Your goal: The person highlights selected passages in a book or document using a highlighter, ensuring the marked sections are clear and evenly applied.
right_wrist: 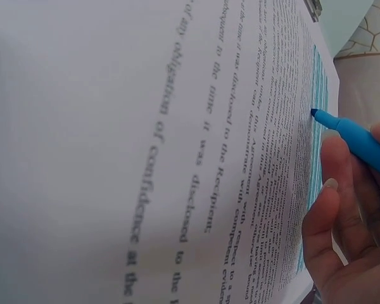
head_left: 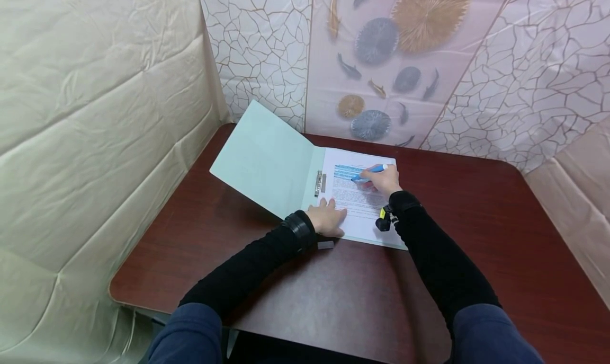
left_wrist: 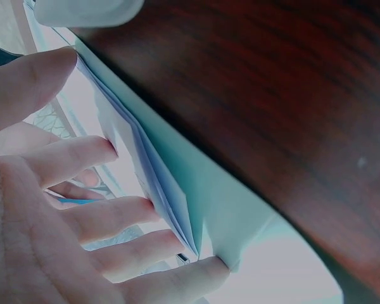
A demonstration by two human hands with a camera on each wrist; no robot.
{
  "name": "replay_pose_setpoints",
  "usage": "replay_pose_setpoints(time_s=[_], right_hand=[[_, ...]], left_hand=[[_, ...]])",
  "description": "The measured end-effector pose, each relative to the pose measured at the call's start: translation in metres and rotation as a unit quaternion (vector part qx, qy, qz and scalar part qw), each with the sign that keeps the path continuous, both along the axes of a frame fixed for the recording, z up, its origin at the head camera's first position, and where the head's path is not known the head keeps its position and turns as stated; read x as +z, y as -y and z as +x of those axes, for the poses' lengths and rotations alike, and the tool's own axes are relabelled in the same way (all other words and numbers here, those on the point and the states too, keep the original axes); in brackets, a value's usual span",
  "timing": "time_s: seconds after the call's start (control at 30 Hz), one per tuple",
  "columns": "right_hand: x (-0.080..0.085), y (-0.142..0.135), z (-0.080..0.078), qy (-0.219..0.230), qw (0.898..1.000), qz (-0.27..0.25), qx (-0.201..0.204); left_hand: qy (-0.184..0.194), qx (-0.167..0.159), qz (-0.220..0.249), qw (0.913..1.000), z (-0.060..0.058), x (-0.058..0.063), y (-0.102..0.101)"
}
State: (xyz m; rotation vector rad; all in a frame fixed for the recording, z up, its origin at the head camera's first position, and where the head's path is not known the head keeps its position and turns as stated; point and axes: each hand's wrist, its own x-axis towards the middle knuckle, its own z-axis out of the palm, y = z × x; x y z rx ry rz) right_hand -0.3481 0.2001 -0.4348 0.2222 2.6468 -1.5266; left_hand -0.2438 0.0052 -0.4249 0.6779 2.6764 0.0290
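Note:
A blue highlighter (head_left: 377,168) is pinched in my right hand (head_left: 387,181), its dark tip at the printed page (head_left: 362,215). Blue highlighted lines (head_left: 347,171) run across the upper text. The right wrist view shows the highlighter (right_wrist: 361,142) close to those blue lines, between thumb and fingers. My left hand (head_left: 326,218) rests with spread fingers on the lower left of the paper and folder. Seen from the left wrist, the fingers (left_wrist: 123,215) touch the edge of the paper stack (left_wrist: 145,164) inside the pale green folder (head_left: 267,152).
The folder's cover stands tilted up on the left, with a metal clip (head_left: 318,184) near its spine. A small grey piece (head_left: 326,245) lies by the left wrist. The brown table (head_left: 333,290) meets patterned curtains (head_left: 257,41) behind.

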Motion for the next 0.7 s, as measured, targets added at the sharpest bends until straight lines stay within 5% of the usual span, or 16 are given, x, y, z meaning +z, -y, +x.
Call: replay_pose_setpoints(time_s=[0.7], right_hand=[[0.0004,-0.0047,-0.0009,0.005,1.0,-0.007,-0.015]], left_hand=[[0.002,0.007,0.0,1.0,-0.0009,-0.0007,-0.0011]])
